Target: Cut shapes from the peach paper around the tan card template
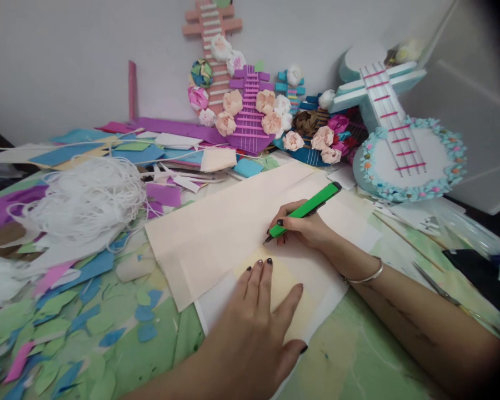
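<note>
My right hand (302, 222) is closed around a green box cutter (312, 206), held slanted like a pen. The tool's dark tip points down to the left, at the upper edge of a pale yellow piece of paper (289, 278). Flat on that yellow piece lies my left hand (260, 322), fingers spread and holding nothing. Beneath both hands are a large cream sheet (208, 239) and a white sheet (210, 305). Whether the tip touches the paper I cannot tell.
Paper guitars stand along the wall, among them a purple one (250, 116) and a light blue one (404, 139). To the left lie a heap of white string (95, 194) and scattered paper scraps (83, 322). Scissors (435, 283) rest near my right forearm.
</note>
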A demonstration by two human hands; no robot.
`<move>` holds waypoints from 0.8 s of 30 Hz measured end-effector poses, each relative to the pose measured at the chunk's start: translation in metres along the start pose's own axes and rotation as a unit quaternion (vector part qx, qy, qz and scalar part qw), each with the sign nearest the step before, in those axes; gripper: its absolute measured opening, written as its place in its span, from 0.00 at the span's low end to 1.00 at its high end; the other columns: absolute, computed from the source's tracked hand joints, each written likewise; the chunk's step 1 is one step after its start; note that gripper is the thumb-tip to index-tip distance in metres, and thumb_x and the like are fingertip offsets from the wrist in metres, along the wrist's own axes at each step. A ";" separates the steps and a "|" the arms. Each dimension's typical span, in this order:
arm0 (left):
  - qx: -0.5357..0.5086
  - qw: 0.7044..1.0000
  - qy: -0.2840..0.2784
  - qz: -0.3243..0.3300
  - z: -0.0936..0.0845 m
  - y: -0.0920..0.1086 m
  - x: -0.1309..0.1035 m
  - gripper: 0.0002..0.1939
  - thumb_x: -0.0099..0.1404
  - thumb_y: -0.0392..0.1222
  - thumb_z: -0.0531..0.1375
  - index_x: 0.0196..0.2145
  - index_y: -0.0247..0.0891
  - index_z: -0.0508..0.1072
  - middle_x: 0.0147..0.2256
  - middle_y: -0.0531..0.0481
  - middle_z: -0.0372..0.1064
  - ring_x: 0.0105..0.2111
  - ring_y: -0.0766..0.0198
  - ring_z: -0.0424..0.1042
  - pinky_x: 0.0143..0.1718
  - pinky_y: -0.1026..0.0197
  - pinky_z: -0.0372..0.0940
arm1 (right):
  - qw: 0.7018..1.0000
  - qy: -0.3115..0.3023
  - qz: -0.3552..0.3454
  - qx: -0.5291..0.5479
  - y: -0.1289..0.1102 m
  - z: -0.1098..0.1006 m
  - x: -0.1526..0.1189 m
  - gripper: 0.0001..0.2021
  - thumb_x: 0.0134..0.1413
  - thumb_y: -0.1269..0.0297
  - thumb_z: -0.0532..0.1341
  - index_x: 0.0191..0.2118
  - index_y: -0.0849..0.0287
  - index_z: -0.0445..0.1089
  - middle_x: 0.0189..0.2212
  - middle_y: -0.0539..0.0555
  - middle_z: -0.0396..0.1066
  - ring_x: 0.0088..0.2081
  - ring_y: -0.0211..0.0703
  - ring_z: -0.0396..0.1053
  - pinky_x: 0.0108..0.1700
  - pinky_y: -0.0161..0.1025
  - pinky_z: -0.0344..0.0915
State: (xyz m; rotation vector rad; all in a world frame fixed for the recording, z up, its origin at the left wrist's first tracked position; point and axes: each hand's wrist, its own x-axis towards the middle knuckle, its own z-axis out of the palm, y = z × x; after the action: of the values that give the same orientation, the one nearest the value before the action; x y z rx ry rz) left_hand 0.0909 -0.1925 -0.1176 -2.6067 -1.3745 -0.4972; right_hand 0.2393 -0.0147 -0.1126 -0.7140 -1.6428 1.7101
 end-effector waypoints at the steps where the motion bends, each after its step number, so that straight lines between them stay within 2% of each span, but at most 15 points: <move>1: 0.000 1.000 0.000 -0.001 0.000 0.000 0.000 0.30 0.68 0.58 0.48 0.60 0.37 0.64 0.53 0.19 0.62 0.54 0.33 0.62 0.47 0.41 0.67 | 1.000 0.000 -0.001 -0.002 0.000 0.000 0.000 0.05 0.43 0.68 0.66 0.24 0.65 0.73 0.21 0.56 0.76 0.17 0.39 0.70 0.19 0.33 0.68; 5: -0.008 1.000 -0.007 -0.005 0.001 0.001 -0.002 0.31 0.67 0.60 0.48 0.61 0.38 0.62 0.54 0.21 0.62 0.55 0.34 0.62 0.48 0.41 0.66 | 1.000 0.007 0.000 0.009 0.000 0.002 0.000 0.04 0.41 0.69 0.65 0.22 0.65 0.72 0.19 0.55 0.75 0.17 0.39 0.70 0.18 0.33 0.68; 10: -0.013 0.999 -0.035 -0.015 0.002 0.002 -0.006 0.33 0.66 0.58 0.51 0.64 0.41 0.55 0.58 0.24 0.57 0.59 0.34 0.56 0.52 0.40 0.62 | 0.996 0.047 -0.005 0.073 0.000 0.003 0.002 0.06 0.40 0.66 0.63 0.20 0.63 0.69 0.17 0.55 0.73 0.14 0.39 0.68 0.15 0.31 0.64; 13: -0.004 0.998 -0.070 -0.007 -0.007 0.005 -0.005 0.34 0.65 0.58 0.53 0.64 0.41 0.54 0.59 0.24 0.56 0.59 0.34 0.56 0.52 0.40 0.62 | 0.994 0.052 -0.011 0.101 0.000 0.001 0.004 0.07 0.41 0.66 0.62 0.20 0.63 0.68 0.16 0.55 0.72 0.14 0.38 0.67 0.14 0.30 0.62; 17: 0.042 0.993 -0.112 0.011 -0.021 0.016 -0.009 0.35 0.64 0.59 0.55 0.63 0.40 0.58 0.56 0.25 0.61 0.56 0.36 0.62 0.50 0.43 0.65 | 0.992 0.043 -0.011 0.114 0.001 -0.002 0.005 0.07 0.40 0.66 0.63 0.20 0.63 0.68 0.18 0.55 0.74 0.15 0.39 0.68 0.16 0.31 0.63; 20: 0.099 0.992 -0.073 0.028 -0.023 0.025 -0.027 0.35 0.64 0.62 0.52 0.63 0.41 0.58 0.54 0.27 0.64 0.54 0.38 0.65 0.48 0.46 0.67 | 0.991 0.038 -0.011 0.127 0.003 -0.002 0.006 0.06 0.40 0.66 0.63 0.21 0.62 0.68 0.19 0.54 0.75 0.15 0.39 0.69 0.16 0.32 0.64; 24: 0.179 0.983 -0.017 0.047 -0.022 0.030 -0.061 0.28 0.67 0.50 0.51 0.62 0.38 0.59 0.51 0.34 0.69 0.50 0.46 0.70 0.48 0.51 0.66 | 0.989 0.034 -0.011 0.144 0.002 -0.001 0.005 0.06 0.40 0.67 0.64 0.21 0.62 0.68 0.20 0.54 0.75 0.16 0.40 0.69 0.17 0.33 0.64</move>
State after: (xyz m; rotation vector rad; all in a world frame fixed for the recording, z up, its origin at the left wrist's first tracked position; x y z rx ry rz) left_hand 0.0789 -0.2635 -0.1180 -2.3788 -1.2118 -0.1731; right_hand 0.2364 -0.0102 -0.1144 -0.6031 -1.3174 1.8362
